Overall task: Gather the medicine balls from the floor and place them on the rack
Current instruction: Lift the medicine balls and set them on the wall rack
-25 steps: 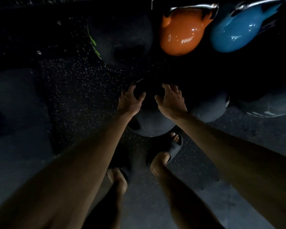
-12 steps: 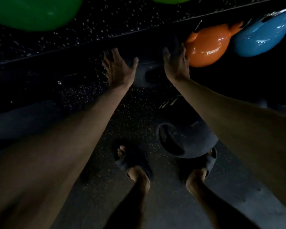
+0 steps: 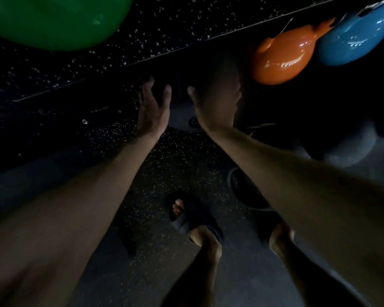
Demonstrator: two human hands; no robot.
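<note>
Head view: shadow blurs fingers [image 3: 228, 85] of right hand [image 3: 215, 109].

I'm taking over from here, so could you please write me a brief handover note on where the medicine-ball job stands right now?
Left hand: flat against the left side of a dark medicine ball.
Right hand: flat against its right side.
Done: that ball is raised to the rack, just under its edge; too dark to tell whether it rests there.
To do: a second dark medicine ball lies on the floor under the right forearm, and what looks like a grey one further right. Seat this ball, then fetch those.
</note>
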